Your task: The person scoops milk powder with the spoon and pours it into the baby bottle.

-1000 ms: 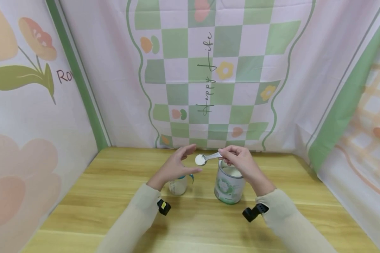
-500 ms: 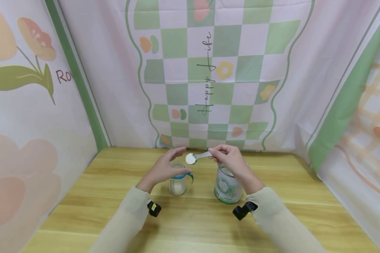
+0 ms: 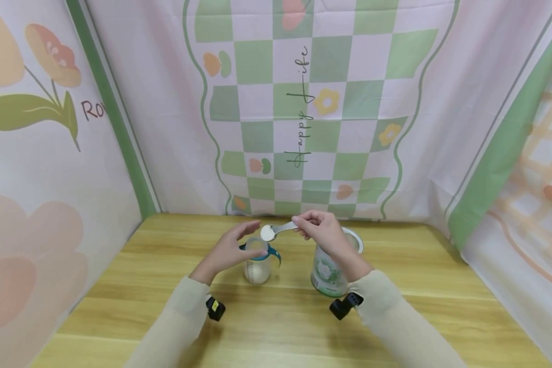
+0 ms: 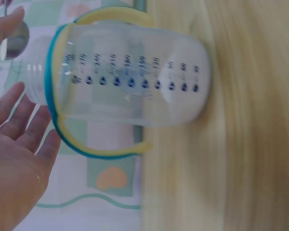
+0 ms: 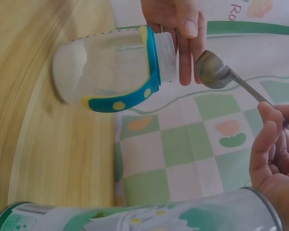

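— Hovering right above the baby bottle [image 3: 258, 264], is that spoon?

— Yes, the metal measuring spoon [image 3: 276, 230] is sitting level just over the bottle's open neck, its bowl heaped with white powder. The right hand [image 3: 321, 231] is pinching the handle between thumb and fingertips, holding it out to the left.

— And the bottle itself?

— It is standing upright on the wooden table [image 3: 133, 291], clear plastic with a teal collar and teal-and-yellow handles, printed measuring marks down its side [image 4: 130, 82]. A layer of white powder is already lying in its bottom [image 5: 69, 67].

— Is the other hand gripping it?

— Not gripping, as far as I am seeing. The left hand [image 3: 227, 249] is staying relaxed with fingers straight, cupped beside the bottle's neck; from the right wrist view its fingertips [image 5: 185, 29] are lying against the rim, next to the spoon bowl [image 5: 211, 70].

— What is standing beside it?

— The formula tin [image 3: 329, 273], just to the right of the bottle, apart from it, open on top, green and white label facing us. The right wrist is passing over it. Behind everything, a pink and green checked cloth [image 3: 313, 102] is hanging as a backdrop.
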A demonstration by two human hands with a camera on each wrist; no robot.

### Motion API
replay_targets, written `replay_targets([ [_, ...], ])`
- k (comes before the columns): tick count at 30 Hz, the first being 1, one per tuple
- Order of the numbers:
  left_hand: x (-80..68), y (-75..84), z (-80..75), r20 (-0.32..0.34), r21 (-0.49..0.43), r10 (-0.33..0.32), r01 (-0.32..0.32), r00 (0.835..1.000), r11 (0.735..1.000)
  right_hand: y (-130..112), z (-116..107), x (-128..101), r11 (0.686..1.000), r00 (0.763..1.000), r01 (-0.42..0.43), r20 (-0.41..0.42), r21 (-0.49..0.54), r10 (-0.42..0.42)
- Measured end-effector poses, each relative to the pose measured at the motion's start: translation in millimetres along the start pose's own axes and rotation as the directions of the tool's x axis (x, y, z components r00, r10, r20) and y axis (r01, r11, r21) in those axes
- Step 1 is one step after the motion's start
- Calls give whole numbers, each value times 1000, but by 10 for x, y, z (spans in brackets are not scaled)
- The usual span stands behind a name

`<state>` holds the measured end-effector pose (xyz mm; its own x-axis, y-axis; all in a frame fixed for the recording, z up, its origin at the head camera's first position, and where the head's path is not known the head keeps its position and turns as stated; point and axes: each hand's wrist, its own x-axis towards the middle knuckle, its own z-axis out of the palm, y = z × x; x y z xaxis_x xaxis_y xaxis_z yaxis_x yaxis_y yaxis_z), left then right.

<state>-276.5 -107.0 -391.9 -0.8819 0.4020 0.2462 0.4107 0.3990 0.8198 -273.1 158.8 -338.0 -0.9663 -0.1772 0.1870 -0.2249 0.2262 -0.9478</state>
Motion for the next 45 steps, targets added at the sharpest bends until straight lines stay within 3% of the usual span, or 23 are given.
replay_targets([
  [6,-37,-125,22,-8,-14,-64,63,998,998,-13,64,2,1000,1000,-2,-1,15,2],
  [16,-79,-252,97,-9,-86,-126,125,992,988,30,148,19,997,999,49,1,-66,-49],
  [28,-98,-308,164,-21,-64,-179,177,984,982,49,239,-4,986,995,103,3,-133,-103],
  [36,-100,-332,178,-4,-120,-178,177,984,977,49,317,-43,955,984,172,-3,-240,-178],
  [45,-113,-322,184,-1,-111,-195,194,981,975,110,364,-69,900,953,289,13,-325,-301],
])
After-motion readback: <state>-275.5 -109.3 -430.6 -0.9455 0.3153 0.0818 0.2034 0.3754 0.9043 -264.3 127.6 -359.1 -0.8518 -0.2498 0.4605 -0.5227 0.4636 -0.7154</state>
